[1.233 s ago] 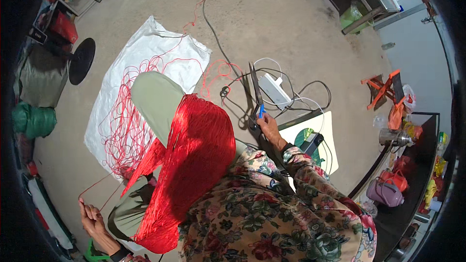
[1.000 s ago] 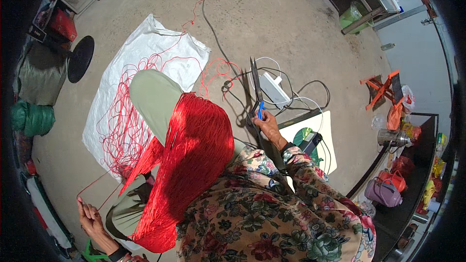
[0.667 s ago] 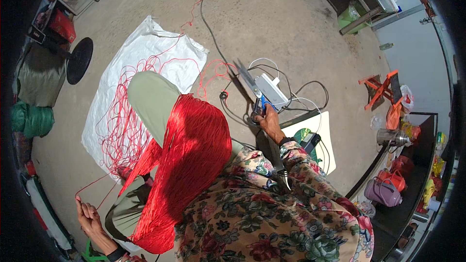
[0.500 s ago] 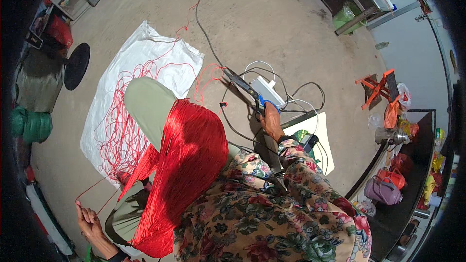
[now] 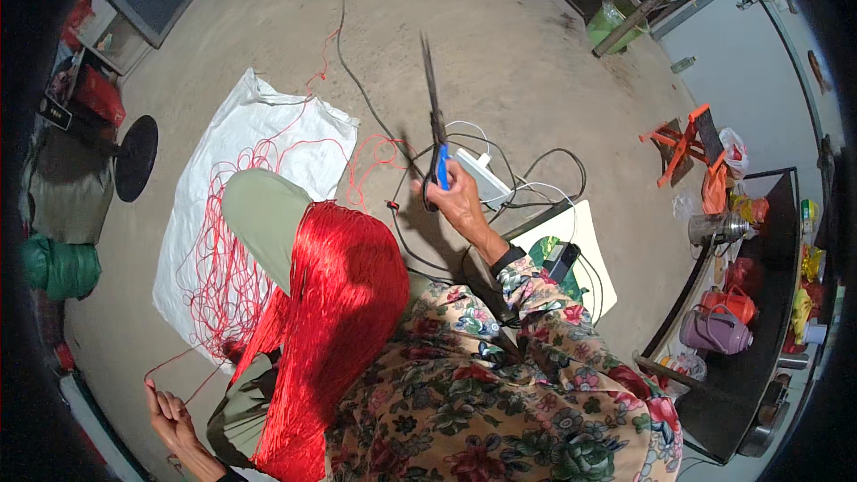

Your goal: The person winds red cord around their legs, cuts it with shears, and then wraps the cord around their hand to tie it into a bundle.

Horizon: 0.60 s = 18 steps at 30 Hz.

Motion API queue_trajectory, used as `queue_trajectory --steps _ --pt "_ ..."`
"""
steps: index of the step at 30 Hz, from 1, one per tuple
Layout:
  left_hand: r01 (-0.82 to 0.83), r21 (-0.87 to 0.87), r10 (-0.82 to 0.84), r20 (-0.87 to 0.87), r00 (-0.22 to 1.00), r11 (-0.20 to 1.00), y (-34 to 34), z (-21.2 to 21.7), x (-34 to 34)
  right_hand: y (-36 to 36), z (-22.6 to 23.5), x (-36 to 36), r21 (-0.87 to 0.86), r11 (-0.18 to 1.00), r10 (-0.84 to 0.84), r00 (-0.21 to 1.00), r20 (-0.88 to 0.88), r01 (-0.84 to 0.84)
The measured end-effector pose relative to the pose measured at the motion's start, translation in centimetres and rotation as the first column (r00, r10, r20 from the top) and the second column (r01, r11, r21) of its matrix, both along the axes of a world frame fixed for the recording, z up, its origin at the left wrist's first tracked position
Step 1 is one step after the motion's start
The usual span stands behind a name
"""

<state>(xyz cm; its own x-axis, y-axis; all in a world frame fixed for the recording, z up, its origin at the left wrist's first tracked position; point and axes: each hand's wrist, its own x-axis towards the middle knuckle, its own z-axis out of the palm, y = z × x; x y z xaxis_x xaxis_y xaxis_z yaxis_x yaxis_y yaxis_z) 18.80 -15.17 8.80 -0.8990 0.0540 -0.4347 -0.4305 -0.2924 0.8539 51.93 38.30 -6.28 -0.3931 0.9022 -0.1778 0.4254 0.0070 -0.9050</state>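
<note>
Red cord: a thin strand (image 5: 170,366) is pinched in the fingers of the left hand (image 5: 171,418), low at the left edge; it runs up toward the loose tangle on the sheet.
Left fingers: curled and pinching the strand; the hand is held out well apart from the lap.
Right fingers: clenched through the blue handles of the scissors (image 5: 435,129); the right hand (image 5: 460,205) is raised in front of the body.
Scissors: long dark blades point up and away, seemingly closed or nearly so; they touch no cord.
Red bundle: a thick hank of red strands (image 5: 335,330) lies draped over the lap, between the two hands.
Knee: a green-clad leg (image 5: 259,219) sticks out from under the hank, over the sheet.
Sheet: a white sheet (image 5: 268,138) lies spread on the floor, with the cord tangle (image 5: 219,268) looped across it.
Floor: bare concrete (image 5: 536,62); a white power strip (image 5: 482,174) with grey cables lies just beyond the right hand.
Farther out: an orange stool (image 5: 683,138) at right, a dark table (image 5: 759,303) with jugs at the right edge, a green bag (image 5: 58,268) at left.
Progress: by my judgement a large hank is gathered already, but much loose cord is left on the sheet; the held strand is not yet cut.
</note>
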Motion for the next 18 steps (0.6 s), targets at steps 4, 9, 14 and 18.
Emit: queue_trajectory --steps 4,9,14,18 --pt "0.027 0.081 -0.024 -0.037 0.999 0.996 1.6 1.3 0.5 -0.6 8.0 -3.3 -0.231 0.923 0.146 0.834 -0.533 -0.309" --pt "0.095 -0.128 -0.125 -0.252 0.960 0.987 4.2 2.4 2.7 -3.0 16.3 -7.3 0.064 0.776 0.438 0.461 -0.772 -0.628" --pt "0.308 -0.133 -0.335 -0.319 0.887 0.942 5.3 4.6 5.9 -9.4 19.0 -9.3 0.059 0.469 0.580 0.257 -0.773 -0.881" --pt "0.253 -0.271 -0.337 -0.331 0.882 0.929 5.3 8.9 6.7 -13.9 19.9 -9.9 -0.063 0.067 0.763 0.092 -0.640 -0.996"
